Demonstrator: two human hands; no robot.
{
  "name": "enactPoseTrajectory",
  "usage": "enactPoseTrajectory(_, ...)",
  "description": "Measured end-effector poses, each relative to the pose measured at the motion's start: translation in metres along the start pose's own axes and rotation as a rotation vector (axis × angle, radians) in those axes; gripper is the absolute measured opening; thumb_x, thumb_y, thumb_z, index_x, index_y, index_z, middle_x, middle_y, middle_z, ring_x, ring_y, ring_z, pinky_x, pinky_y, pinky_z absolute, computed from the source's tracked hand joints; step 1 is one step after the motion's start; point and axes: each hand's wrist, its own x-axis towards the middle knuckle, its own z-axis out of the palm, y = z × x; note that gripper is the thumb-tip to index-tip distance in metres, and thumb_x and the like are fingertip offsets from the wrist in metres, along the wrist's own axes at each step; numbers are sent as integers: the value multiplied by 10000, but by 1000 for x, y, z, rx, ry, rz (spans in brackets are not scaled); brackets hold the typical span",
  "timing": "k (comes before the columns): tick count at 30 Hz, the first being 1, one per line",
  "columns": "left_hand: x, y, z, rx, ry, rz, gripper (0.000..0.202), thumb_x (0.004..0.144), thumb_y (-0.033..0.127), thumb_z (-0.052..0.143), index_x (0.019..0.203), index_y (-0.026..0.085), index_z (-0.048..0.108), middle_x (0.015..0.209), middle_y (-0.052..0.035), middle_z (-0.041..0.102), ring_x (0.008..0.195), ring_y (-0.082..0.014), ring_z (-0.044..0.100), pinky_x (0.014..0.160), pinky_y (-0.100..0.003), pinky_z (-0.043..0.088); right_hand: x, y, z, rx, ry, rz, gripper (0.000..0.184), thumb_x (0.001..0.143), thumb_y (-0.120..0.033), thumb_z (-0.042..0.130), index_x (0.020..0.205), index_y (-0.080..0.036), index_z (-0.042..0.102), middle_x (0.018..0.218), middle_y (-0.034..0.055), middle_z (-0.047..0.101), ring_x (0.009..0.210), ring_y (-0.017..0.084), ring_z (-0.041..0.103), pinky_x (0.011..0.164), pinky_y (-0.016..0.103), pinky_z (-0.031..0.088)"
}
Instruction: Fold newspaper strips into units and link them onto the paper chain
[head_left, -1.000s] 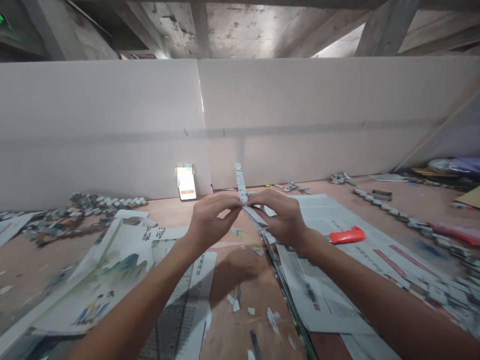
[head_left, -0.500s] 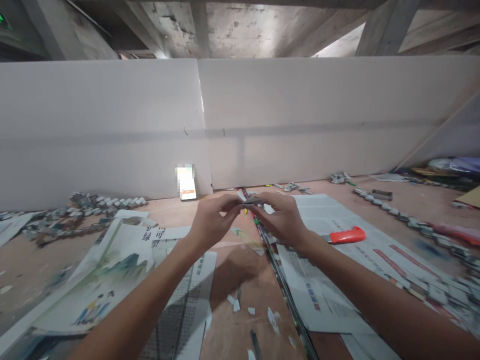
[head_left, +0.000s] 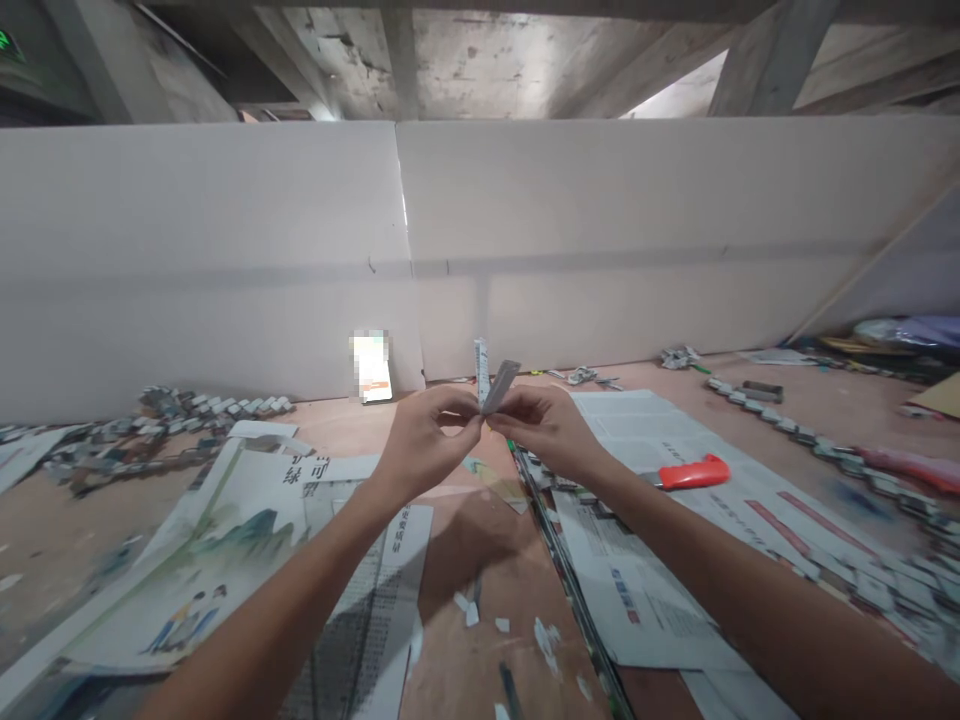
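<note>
A folded strip of newspaper [head_left: 501,385] is held up in the middle, its two ends standing apart in a V. My left hand [head_left: 429,425] pinches it at the bottom fold from the left. From the right, my right hand [head_left: 544,425] grips the same fold, thumb and finger close to those of the left. Below and right of my right hand, a red-handled cutter [head_left: 694,472] lies on a newspaper sheet [head_left: 637,600]. Small paper scraps [head_left: 471,608] lie on the table under my hands.
A lit phone [head_left: 373,368] leans against the white partition [head_left: 600,220]. Folded-paper chains lie at left [head_left: 225,405] and right [head_left: 825,450]. Printed newspaper [head_left: 225,550] covers the left front. A long dark strip [head_left: 570,570] runs down the table's middle.
The paper strip was nearly flat between my fingers; now its two ends point upward in a V. My hands have come a little closer together.
</note>
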Motion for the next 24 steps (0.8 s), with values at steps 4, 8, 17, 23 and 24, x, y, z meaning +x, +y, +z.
enactPoseTrajectory(4,0,0,0,52,-48,10,87,718,109,594,718,171,656,730,-36,695,684,-155,658,654,-297,584,1,-3,0,48,62,56,175,768,-339,676,840,-180,673,837,44,695,783,163,644,746,321,526)
enactPoseTrajectory(8,-2,2,4,14,-78,-19,53,712,123,613,738,169,613,711,-34,678,646,-145,645,630,-293,578,1,-4,4,84,146,22,161,785,-337,657,827,-182,653,786,41,689,750,165,649,725,326,529)
enactPoseTrajectory(17,0,0,6,-140,-69,-115,105,795,193,598,881,168,651,831,-69,721,761,-177,687,707,-327,596,0,-4,8,184,235,45,217,735,-336,706,840,-189,584,779,22,686,713,152,647,678,309,527)
enactPoseTrajectory(23,3,-1,1,-99,-26,-83,141,780,150,593,882,195,681,827,-47,724,762,-170,685,693,-309,593,6,-4,0,241,343,63,344,700,-347,736,964,-200,571,708,-4,663,615,126,613,566,260,494)
enactPoseTrajectory(24,4,-1,1,-93,-10,-81,145,781,150,591,880,196,687,830,-48,724,766,-171,686,692,-311,593,7,-3,-1,234,347,59,353,694,-345,741,971,-200,578,694,-5,660,607,127,612,553,256,490)
